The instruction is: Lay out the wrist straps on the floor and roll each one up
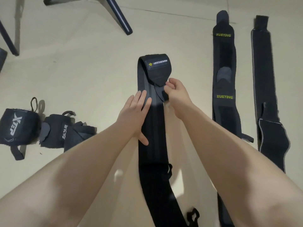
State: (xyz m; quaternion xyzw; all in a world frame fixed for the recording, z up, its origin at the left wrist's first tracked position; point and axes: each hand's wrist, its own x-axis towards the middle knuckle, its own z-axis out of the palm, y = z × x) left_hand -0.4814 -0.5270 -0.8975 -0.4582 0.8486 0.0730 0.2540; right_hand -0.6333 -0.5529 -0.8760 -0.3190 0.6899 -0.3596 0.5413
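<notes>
A long black wrist strap [153, 161] with grey stripes lies lengthwise on the floor in the middle. Its far end, a flap with a yellow logo label [158, 63], is folded back toward me. My left hand [136, 112] lies flat on the strap with straight fingers. My right hand [176, 95] pinches the tip of the folded flap at the strap's right edge. Two more straps lie flat at the right: one with yellow lettering [224, 79] and one with grey piping [265, 89]. Two rolled-up straps [18, 126] [60, 130] sit at the left.
Dark chair legs [119, 15] stand on the beige floor at the top middle and the top left [8, 40]. A thumb loop [193, 215] lies beside the middle strap near the bottom edge.
</notes>
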